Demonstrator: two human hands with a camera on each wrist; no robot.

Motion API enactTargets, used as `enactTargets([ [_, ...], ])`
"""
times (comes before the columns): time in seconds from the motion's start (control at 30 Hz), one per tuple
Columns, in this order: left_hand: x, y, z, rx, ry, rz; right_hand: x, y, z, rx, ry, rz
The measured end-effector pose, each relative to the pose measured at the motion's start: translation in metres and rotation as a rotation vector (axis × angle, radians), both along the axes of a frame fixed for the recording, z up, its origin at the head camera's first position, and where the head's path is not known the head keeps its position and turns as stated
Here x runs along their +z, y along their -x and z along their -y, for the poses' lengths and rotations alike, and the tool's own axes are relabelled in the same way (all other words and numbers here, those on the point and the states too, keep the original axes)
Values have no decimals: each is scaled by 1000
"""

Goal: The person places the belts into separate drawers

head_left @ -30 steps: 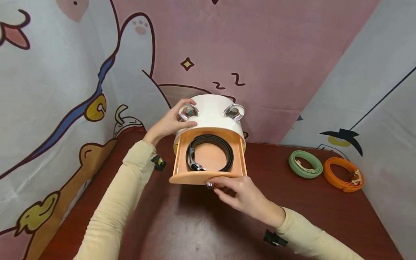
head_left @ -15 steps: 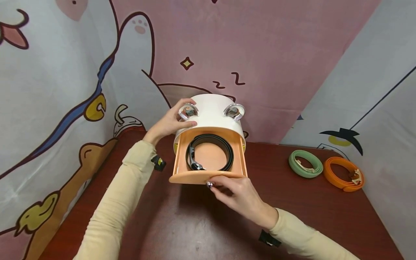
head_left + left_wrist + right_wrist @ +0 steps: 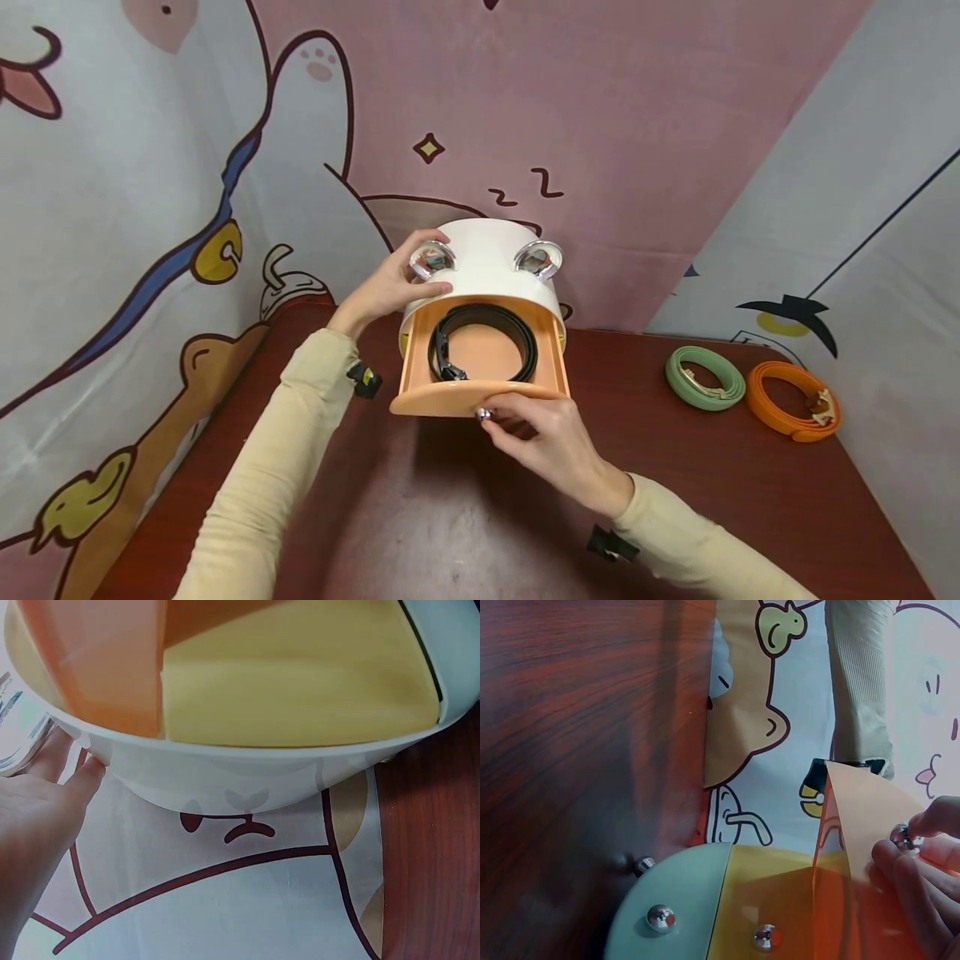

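A white rounded drawer box [image 3: 483, 262] stands against the back wall, with a silver ring-like piece on each side of its top. My left hand [image 3: 390, 283] holds it around the left silver piece [image 3: 433, 260], thumb in front and fingers behind. Its orange drawer [image 3: 442, 398] is pulled out. My right hand [image 3: 551, 442] pinches the drawer's silver knob [image 3: 906, 838]. Inside the drawer lies a coiled black belt [image 3: 528, 346]; the drawer front covers the coil's near edge. In the right wrist view, a yellow drawer [image 3: 761, 900] and a green drawer [image 3: 682, 892] are closed.
A coiled green belt [image 3: 678, 383] and a coiled orange belt [image 3: 768, 408] lie on the right of the dark red table [image 3: 675, 500]. Cartoon-printed cloth [image 3: 600, 125] rises behind the table and at both sides.
The drawer front and knob have shifted slightly up and toward the box in the head view, hiding a little more of the black belt. My right hand moved along; the left stayed.
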State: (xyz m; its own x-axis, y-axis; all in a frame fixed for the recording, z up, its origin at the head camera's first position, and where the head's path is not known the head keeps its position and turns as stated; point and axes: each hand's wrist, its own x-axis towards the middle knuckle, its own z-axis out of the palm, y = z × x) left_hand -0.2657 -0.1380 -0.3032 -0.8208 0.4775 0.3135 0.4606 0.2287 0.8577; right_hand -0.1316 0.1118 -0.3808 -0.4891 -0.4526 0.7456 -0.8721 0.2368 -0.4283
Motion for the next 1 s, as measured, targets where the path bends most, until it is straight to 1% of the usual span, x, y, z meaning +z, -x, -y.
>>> enactTargets([
  [0.2, -1, 0, 0, -3, -7, -3, 2, 5, 3, -2, 44, 35],
  [0.43, -1, -1, 0, -8, -22, -4, -2, 10, 6, -14, 101, 126],
  [0.57, 0, -1, -1, -9, -17, -13, -4, 13, 9, -19, 127, 126],
  [0.83, 0, -1, 0, -13, -18, -30, -5, 21, 13, -20, 166, 97],
  [1.0, 0, 0, -1, -28, -35, -19, -4, 31, 12, -58, 204, 103],
])
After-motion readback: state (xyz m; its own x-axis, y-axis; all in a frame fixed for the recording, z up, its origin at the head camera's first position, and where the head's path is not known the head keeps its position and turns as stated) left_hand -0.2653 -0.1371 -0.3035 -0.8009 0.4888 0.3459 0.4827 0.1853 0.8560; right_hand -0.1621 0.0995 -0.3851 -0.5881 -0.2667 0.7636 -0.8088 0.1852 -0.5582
